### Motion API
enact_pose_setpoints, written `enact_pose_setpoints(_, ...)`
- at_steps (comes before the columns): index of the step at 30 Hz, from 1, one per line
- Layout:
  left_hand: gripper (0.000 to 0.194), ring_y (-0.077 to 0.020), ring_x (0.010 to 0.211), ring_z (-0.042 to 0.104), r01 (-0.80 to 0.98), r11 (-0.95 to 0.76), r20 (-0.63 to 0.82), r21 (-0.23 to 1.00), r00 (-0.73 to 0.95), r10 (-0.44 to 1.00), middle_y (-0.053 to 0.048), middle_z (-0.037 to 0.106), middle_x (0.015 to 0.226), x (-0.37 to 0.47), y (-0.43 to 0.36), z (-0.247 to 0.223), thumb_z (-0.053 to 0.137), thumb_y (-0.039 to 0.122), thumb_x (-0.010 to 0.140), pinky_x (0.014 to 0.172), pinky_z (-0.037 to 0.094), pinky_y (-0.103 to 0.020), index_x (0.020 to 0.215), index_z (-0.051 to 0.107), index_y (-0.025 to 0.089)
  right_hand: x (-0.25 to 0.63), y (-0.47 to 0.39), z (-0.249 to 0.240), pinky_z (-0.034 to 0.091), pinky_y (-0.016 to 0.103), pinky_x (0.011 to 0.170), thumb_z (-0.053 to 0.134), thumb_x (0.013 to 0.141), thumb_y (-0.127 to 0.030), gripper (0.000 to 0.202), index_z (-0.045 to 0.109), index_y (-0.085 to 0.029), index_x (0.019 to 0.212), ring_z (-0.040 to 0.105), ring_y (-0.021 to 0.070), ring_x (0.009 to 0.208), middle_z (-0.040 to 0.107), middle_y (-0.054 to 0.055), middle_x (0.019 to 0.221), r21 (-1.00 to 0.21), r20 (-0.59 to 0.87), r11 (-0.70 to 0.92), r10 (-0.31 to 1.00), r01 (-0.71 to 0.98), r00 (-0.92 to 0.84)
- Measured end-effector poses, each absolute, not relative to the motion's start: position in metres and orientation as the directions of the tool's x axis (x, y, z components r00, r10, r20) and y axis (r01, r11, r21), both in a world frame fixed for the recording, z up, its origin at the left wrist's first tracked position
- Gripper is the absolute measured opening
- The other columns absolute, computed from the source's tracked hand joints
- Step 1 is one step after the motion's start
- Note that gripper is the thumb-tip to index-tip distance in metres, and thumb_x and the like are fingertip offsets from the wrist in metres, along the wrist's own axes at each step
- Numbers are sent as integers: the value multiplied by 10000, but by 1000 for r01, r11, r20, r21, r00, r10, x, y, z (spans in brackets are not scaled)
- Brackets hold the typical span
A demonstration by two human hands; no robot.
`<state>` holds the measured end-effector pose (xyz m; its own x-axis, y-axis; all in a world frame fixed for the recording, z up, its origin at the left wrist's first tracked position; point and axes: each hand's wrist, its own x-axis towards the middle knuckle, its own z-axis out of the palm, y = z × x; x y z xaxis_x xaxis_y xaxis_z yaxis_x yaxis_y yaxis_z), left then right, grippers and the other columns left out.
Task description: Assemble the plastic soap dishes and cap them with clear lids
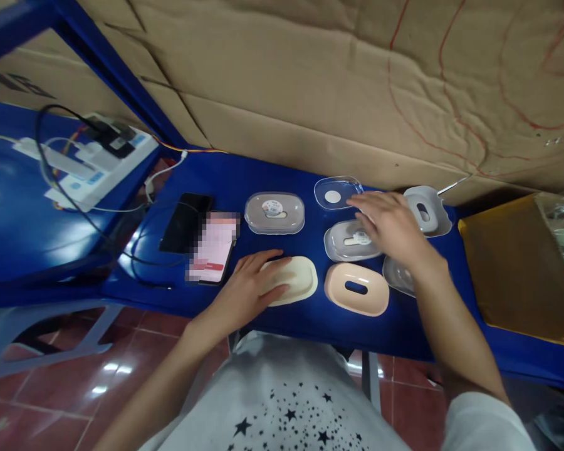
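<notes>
My left hand lies with fingers spread on a cream oval dish, covering its left end. My right hand stretches over the table, fingers extended and holding nothing that I can see. Its fingertips overlap the edge of a clear oval lid with a round white sticker; contact is unclear. Under that hand sits a translucent oval box with a label. A peach oval tray with a slot lies between my arms. Another translucent box with a round label stands farther back.
A whitish slotted tray stands beyond my right wrist, and a clear piece is partly behind my forearm. Two phones lie left. A power strip trails cables. A cardboard box borders the right; cardboard walls the back.
</notes>
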<state>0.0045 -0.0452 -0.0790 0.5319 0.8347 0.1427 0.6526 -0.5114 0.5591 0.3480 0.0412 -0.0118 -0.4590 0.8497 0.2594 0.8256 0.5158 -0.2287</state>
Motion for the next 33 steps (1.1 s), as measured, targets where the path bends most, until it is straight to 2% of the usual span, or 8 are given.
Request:
enact_pose_setpoints(5,650,-379,1419,578,706,-517,101,483,542,834,-147,560,1580,-10,-68,-78,745,433,1000,1139,506,-615,1588,500,306,369,118,-38,460,535,1126,686,923,-107,328,796,-216,1212,675,317,1340,759,96,1388,-210,26,533,841,820,-540)
enact_pose_setpoints(9,682,-380,1463,533,699,-526,90,484,559,824,-144,497,1636,-19,-71,-74,740,436,1008,1161,495,-612,1617,454,322,368,129,-49,447,557,1116,746,888,-129,115,793,-222,935,678,356,1313,801,91,1271,-189,-24,517,848,835,-530)
enact_pose_setpoints(14,559,-327,1434,564,672,-553,260,492,493,830,-144,543,1579,-15,-57,-59,640,411,1076,1162,512,-533,1591,463,285,366,97,-37,394,569,1160,643,1013,-257,119,738,-258,1085,680,336,1309,808,77,1197,-260,158,541,841,800,-518)
enact_pose_setpoints(18,552,-352,1392,593,667,-606,301,432,527,795,-167,572,1544,0,-43,-60,675,399,1055,1118,529,-549,1557,499,254,368,86,-33,340,590,1187,615,1020,-243,118,729,-269,1036,692,321,1299,809,56,1205,-252,172,530,848,810,-501)
enact_pose_setpoints(23,723,-409,1428,551,678,-617,184,400,600,779,-170,532,1608,3,-53,-74,843,411,924,1142,480,-629,1554,518,272,377,98,-41,453,535,1110,674,984,-262,101,774,-274,1000,744,300,1194,814,44,1194,-315,135,506,861,803,-489)
enact_pose_setpoints(28,586,-378,1482,512,650,-648,192,397,632,751,-155,551,1599,14,-75,-72,765,333,990,1220,391,-655,1525,536,262,382,101,-49,552,468,1028,643,1016,-307,181,819,-273,1001,768,280,1146,821,52,1187,-368,132,555,825,746,-549)
enact_pose_setpoints(30,549,-369,1522,476,614,-704,221,358,676,703,-156,535,1620,38,-76,-68,719,369,1024,1267,324,-670,1530,536,260,381,103,-51,574,451,1001,631,1020,-305,204,829,-264,991,779,274,1110,828,57,1147,-378,138,579,807,722,-575)
enact_pose_setpoints(33,617,-373,1534,473,489,-822,229,291,799,556,-162,483,1669,86,-69,-67,742,429,1003,1263,357,-650,1554,525,254,378,104,-48,589,448,996,643,1011,-308,202,834,-256,972,786,275,1089,834,63,1123,-386,129,582,802,716,-583)
